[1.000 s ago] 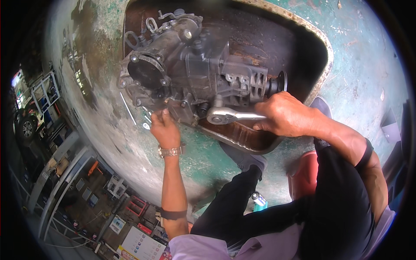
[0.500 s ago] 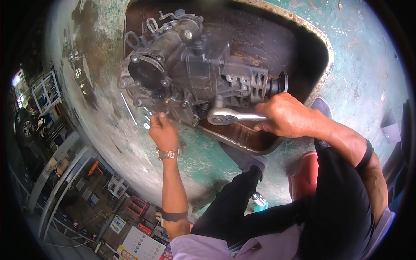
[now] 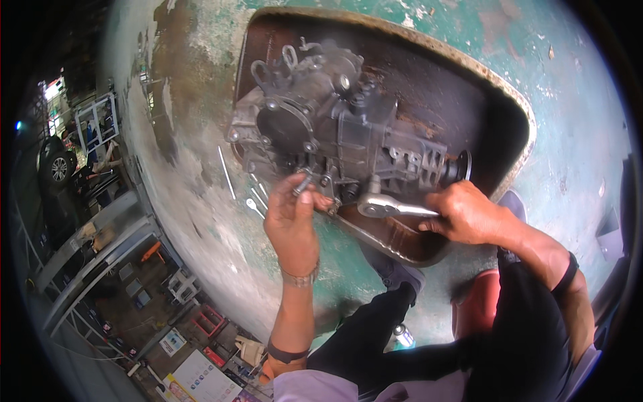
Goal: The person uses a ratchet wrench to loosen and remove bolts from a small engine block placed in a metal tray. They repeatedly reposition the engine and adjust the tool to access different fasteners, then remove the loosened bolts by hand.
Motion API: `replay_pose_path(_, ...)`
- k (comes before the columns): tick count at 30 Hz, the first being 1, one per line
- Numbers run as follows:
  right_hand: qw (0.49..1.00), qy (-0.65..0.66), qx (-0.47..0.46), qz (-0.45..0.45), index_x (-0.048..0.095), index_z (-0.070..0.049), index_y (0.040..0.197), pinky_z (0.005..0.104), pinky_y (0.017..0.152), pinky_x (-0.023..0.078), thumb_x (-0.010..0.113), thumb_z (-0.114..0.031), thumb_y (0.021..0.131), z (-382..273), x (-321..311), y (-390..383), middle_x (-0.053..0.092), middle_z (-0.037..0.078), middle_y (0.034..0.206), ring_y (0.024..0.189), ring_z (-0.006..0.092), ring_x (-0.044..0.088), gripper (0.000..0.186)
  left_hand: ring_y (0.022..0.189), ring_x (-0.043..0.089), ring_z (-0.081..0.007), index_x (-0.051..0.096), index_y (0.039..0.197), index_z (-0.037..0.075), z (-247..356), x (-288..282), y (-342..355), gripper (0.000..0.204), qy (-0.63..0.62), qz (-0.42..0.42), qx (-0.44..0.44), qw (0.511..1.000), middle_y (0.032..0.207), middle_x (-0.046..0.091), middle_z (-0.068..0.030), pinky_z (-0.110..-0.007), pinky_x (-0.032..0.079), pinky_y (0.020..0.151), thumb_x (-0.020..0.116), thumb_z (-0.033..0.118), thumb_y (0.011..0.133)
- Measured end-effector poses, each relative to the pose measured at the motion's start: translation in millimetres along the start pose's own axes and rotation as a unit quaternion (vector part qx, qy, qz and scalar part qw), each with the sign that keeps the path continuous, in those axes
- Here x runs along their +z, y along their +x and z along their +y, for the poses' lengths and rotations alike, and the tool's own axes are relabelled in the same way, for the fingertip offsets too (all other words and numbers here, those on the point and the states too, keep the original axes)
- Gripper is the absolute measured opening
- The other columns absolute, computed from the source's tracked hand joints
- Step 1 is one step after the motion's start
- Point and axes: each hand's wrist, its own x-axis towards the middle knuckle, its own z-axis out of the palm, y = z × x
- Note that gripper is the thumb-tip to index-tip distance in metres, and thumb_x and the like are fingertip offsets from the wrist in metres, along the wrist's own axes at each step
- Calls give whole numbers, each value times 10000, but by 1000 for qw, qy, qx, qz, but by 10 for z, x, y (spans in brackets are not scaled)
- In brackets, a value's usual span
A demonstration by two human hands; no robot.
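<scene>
A grey metal gearbox (image 3: 362,137) sits in a rusty metal tray (image 3: 529,134). My left hand (image 3: 293,218), with a watch on its wrist, is in front of the gearbox's lower left side. Its thumb and fingers pinch a short metal bolt (image 3: 303,185). My right hand (image 3: 462,213) is closed round the handle of a ratchet wrench (image 3: 388,206). The ratchet's head, with a socket (image 3: 374,185) on it, is at the gearbox's near edge. Whether the socket sits on a fastener I cannot tell.
Several wrenches (image 3: 252,206) and a thin metal rod (image 3: 227,172) lie on the worn green floor (image 3: 221,221) left of the tray. A red stool (image 3: 477,305) and a small can (image 3: 403,336) stand near my legs. Tools and a car wheel (image 3: 60,167) are further left.
The whole view has shifted, so the gearbox appears further right and lower. My left hand has turned and its fingers have opened out, showing the bolt. My right hand keeps its hold on the ratchet.
</scene>
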Motion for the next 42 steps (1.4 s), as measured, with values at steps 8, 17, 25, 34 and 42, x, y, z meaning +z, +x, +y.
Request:
replay_pose_path(8,1000,-12,19,3,617,2,799,475,582,465,752,-227,790,-9,15,0,579,207,637,637,421,593,266,819,615,-148,547,1165,-60,119,211,-88,215,-34,-69,3,997,935,593,-93,-345,546,849,506,-47,954)
replay_pose_path(17,1000,14,7,1,610,-6,819,514,616,459,695,-247,829,-19,-1,12,603,215,681,684,437,594,256,843,651,-200,639,1053,-9,127,315,-134,236,183,-89,153,967,1025,615,-140,-286,538,719,631,-103,837)
replay_pose_path(25,1000,11,24,-14,613,-6,827,514,630,457,698,-239,823,-53,-35,12,609,211,692,699,433,598,248,828,646,-217,632,997,-2,96,378,-150,232,170,-91,164,967,968,637,-137,-302,532,685,660,-115,796)
replay_pose_path(34,1000,9,25,-16,622,-10,835,510,637,463,707,-238,813,-55,-37,13,617,209,703,710,432,603,244,886,642,-232,581,955,-14,170,413,-157,244,100,-105,185,972,977,597,-142,-319,556,766,603,-186,783)
replay_pose_path(42,999,12,29,-15,625,-8,836,511,640,464,710,-239,810,-57,-38,14,617,216,708,716,436,602,248,1033,630,-262,552,1003,-15,209,365,-199,298,153,-161,200,954,1076,546,-168,-317,570,855,562,-230,797)
